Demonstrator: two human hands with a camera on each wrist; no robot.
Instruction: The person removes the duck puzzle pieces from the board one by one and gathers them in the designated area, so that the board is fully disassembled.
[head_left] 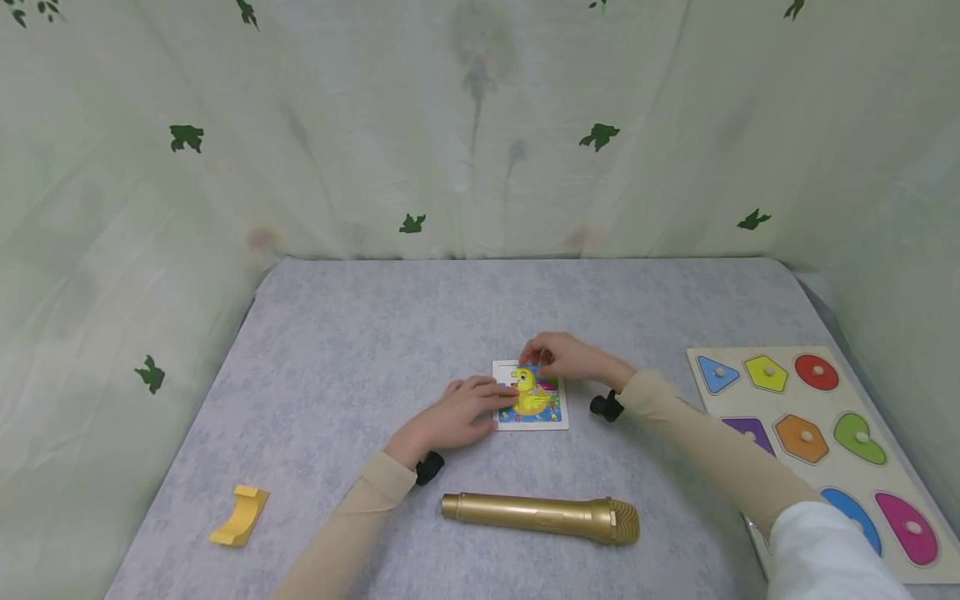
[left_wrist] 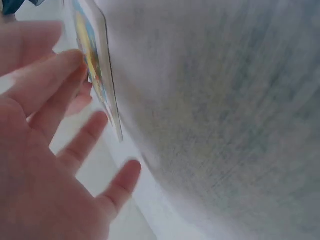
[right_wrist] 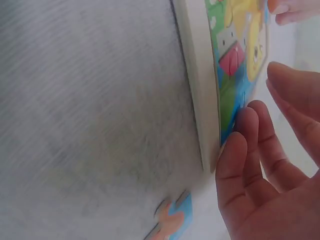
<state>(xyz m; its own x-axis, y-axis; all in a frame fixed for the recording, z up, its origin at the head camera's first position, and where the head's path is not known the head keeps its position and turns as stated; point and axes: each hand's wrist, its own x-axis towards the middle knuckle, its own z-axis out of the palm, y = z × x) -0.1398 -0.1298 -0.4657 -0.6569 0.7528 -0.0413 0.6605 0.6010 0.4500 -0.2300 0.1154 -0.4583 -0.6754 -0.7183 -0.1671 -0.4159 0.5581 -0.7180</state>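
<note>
A small jigsaw puzzle (head_left: 553, 414) with a yellow duck picture lies in a white frame at the middle of the table. Its upper left corner shows bare white backing. My left hand (head_left: 463, 412) reaches in from the left, its extended fingers resting on the puzzle's left side. At the upper edge, the bent fingertips of my right hand (head_left: 573, 358) touch the picture; the right wrist view shows its thumb apart from the fingers. A loose blue-and-orange puzzle piece (right_wrist: 176, 219) lies on the table beyond the frame in that view.
A gold toy microphone (head_left: 536, 516) lies in front of the puzzle. To the right is a shape board (head_left: 738, 400) with several knobbed pieces, partly covered by the right arm. A yellow curved block (head_left: 242, 517) sits at the front left. Fabric walls (head_left: 480, 125) enclose the table.
</note>
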